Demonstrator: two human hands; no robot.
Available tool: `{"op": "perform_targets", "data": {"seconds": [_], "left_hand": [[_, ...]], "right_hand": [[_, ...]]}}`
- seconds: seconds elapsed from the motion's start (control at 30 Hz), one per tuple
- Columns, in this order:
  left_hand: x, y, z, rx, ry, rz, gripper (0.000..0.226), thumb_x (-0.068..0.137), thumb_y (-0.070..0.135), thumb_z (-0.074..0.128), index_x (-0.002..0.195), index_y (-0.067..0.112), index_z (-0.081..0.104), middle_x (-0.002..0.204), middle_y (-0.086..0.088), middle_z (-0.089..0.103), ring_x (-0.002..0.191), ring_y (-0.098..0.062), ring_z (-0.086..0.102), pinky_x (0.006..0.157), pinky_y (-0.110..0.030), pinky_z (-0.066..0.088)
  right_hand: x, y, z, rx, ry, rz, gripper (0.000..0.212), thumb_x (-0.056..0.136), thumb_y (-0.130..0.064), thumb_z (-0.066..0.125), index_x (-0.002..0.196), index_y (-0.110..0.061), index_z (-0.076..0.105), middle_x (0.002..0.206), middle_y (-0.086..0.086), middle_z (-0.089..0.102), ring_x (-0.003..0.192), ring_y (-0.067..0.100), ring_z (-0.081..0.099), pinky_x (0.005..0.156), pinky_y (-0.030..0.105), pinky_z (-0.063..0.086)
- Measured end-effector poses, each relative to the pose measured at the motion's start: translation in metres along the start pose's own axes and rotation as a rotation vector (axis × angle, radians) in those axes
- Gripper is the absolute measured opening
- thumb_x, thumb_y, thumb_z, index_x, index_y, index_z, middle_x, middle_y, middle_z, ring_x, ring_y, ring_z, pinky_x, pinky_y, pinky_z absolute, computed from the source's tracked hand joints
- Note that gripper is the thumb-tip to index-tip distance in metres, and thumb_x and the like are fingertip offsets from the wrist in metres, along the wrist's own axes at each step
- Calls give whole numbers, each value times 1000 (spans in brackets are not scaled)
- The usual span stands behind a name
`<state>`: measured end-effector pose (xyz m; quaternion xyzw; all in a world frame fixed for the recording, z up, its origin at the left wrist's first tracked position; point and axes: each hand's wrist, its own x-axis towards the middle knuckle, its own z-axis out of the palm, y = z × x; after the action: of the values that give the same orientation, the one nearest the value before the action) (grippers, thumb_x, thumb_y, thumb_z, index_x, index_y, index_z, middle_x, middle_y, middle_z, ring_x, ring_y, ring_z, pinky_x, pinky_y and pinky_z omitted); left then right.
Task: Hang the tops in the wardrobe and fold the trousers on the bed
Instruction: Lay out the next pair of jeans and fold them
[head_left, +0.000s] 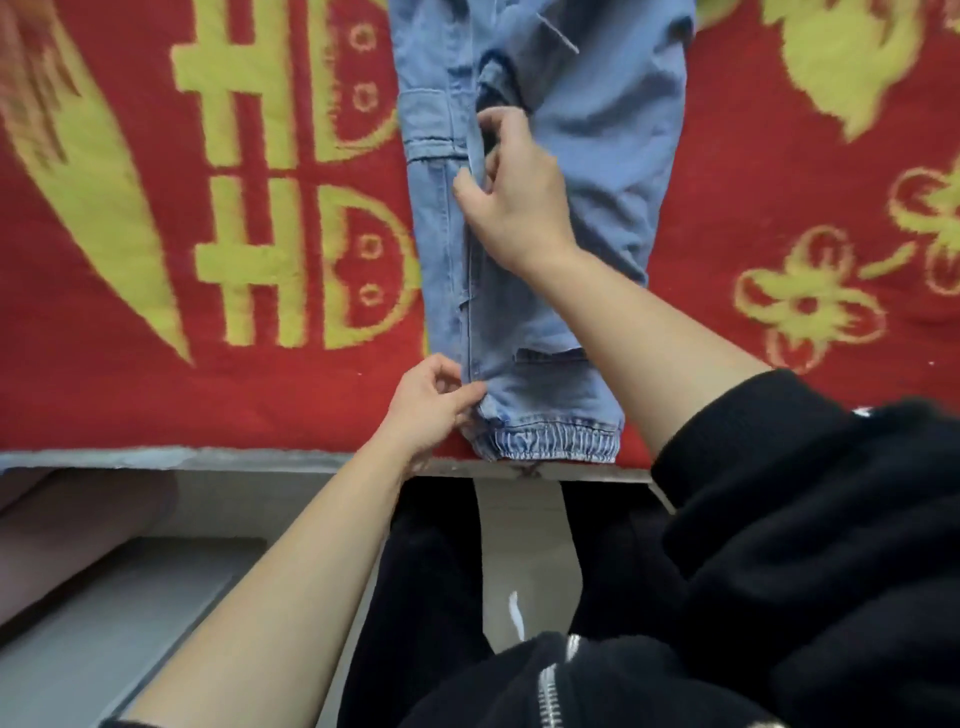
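Head view: light-blue jeans (597, 182) lie lengthwise on the red blanket (130, 389), elastic cuff (550, 441) at its near edge. Your left hand (426, 405) pinches the leg's side there; your right hand (514, 197) pinches the seam farther onto the blanket.

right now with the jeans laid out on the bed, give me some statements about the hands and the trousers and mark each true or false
1. The jeans lie on a red and yellow blanket. True.
2. The left hand rests flat and open on the blanket. False: it pinches the jeans' edge just above the elastic cuff.
3. The right hand pinches the denim further up the leg. True.
4. The elastic cuff points away from the person. False: it lies at the near edge of the bed.
5. The jeans are black. False: they are light blue.
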<state>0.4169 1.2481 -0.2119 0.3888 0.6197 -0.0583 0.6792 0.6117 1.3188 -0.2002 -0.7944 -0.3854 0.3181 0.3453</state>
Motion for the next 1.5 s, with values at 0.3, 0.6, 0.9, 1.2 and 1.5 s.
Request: {"op": "perform_targets", "data": {"seconds": [0.3, 0.6, 0.9, 1.2, 1.5], "left_hand": [[32, -35, -21, 233, 154, -48, 14, 89, 10, 69, 97, 6, 58, 77, -11, 58, 71, -25, 63, 77, -46, 58], [22, -8, 8, 553, 416, 121, 47, 100, 51, 40, 124, 10, 43, 119, -11, 59, 111, -33, 54, 86, -40, 39], [9, -31, 33, 619, 550, 223, 25, 106, 36, 26, 94, 14, 30, 75, -8, 48, 70, -31, 44, 63, -39, 27], [-26, -108, 36, 722, 413, 86, 27, 107, 34, 27, 93, 11, 31, 66, -2, 44, 57, -18, 41, 49, -34, 21], [11, -31, -13, 880, 120, -130, 19, 84, 19, 62, 71, 5, 59, 67, -16, 56, 72, -36, 54, 58, -36, 40]], "right_hand": [[-4, 26, 51, -217, -381, 133, 58, 97, -20, 52, 152, -13, 36, 125, 10, 63, 116, 25, 58, 102, 30, 40], [-84, 91, -23, -235, 327, 730, 75, 92, -63, 48, 150, -18, 34, 146, 13, 42, 135, 31, 40, 107, 40, 31], [-157, 130, -26, -118, 91, 674, 53, 98, -62, 33, 119, -17, 53, 103, 7, 63, 110, 36, 58, 78, 33, 30], [-244, 151, -14, -211, -77, 815, 66, 96, -68, 28, 118, -12, 55, 111, 12, 64, 110, 36, 57, 81, 36, 34], [-160, 135, -54, -418, -369, 810, 55, 85, -39, 59, 127, -4, 52, 132, 20, 56, 120, 38, 56, 91, 38, 45]]}}
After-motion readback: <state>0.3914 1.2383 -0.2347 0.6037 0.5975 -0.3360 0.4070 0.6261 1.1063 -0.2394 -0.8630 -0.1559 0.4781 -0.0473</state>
